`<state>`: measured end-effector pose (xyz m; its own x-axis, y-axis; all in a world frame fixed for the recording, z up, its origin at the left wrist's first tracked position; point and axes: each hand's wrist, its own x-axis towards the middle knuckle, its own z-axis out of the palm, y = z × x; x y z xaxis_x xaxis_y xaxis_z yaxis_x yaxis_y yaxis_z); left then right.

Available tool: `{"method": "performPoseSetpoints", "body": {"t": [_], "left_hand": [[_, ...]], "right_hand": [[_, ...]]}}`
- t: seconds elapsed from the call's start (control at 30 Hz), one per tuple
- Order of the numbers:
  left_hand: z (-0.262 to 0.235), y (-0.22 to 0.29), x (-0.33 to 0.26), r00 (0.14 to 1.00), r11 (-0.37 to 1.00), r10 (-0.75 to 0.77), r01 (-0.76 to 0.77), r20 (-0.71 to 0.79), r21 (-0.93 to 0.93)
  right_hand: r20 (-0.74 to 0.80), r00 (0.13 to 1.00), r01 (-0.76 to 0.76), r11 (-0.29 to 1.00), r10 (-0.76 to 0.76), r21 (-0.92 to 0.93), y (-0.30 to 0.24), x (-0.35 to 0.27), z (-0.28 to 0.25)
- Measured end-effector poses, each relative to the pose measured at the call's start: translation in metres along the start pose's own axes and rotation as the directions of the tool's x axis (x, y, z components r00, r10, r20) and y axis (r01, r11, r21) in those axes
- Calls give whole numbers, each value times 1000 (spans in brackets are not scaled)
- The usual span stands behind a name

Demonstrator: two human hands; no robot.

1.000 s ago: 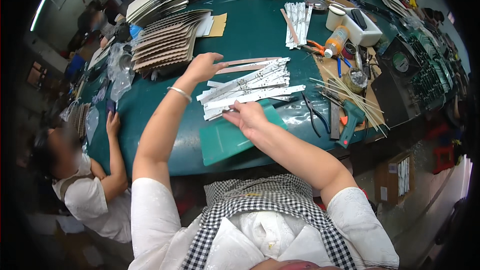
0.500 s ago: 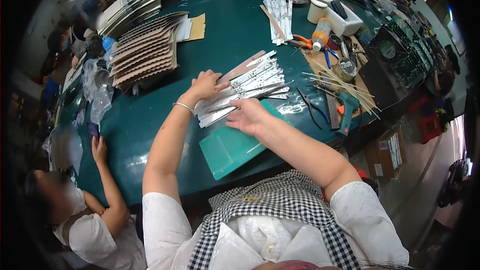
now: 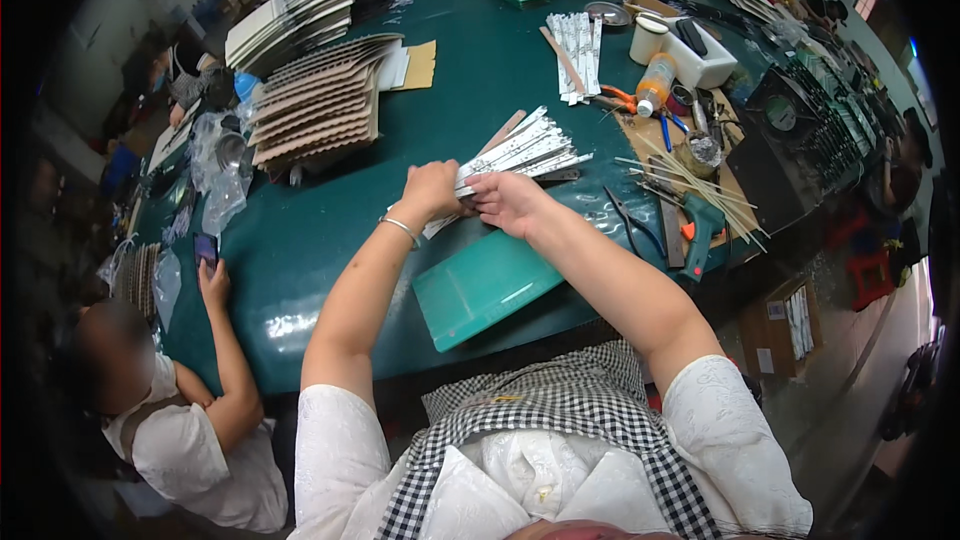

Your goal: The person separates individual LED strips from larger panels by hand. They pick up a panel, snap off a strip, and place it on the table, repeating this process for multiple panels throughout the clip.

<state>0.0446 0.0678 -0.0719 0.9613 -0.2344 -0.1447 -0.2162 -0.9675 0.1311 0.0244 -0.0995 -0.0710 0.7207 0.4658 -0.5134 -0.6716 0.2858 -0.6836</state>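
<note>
A fanned bundle of long, thin white strips [image 3: 522, 152] with dark marks lies between my hands on the green table. My left hand [image 3: 434, 190] is closed round the strips' near-left end. My right hand [image 3: 508, 203] grips the bundle's near side with bent fingers; the fingertips are partly hidden by the strips. A brown strip [image 3: 503, 130] sticks out along the bundle's far side. Under my right wrist lies a flat green rectangular plastic piece [image 3: 490, 290], close to the table's front edge.
Pliers [image 3: 635, 223] and a teal glue gun [image 3: 705, 228] lie to the right, beside thin pale sticks [image 3: 700, 180]. More white strips [image 3: 577, 55] lie farther back. Stacked brown corrugated sheets [image 3: 315, 105] stand left. A co-worker at left holds a phone [image 3: 206, 250].
The spread strips have been gathered into a tighter bundle. Both hands have closed on it, the left hand moving nearer to the right. The view has shifted slightly.
</note>
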Motion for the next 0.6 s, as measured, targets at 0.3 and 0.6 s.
{"method": "performPoseSetpoints", "body": {"t": [0.3, 0.6], "left_hand": [[-7, 13, 0, 996, 996, 2, 7, 92, -92], [-11, 24, -7, 992, 988, -93, 103, 90, -112]], "right_hand": [[-84, 994, 85, 982, -71, 166, 0, 0, -16], [6, 996, 84, 962, -88, 259, -18, -13, -21]]}}
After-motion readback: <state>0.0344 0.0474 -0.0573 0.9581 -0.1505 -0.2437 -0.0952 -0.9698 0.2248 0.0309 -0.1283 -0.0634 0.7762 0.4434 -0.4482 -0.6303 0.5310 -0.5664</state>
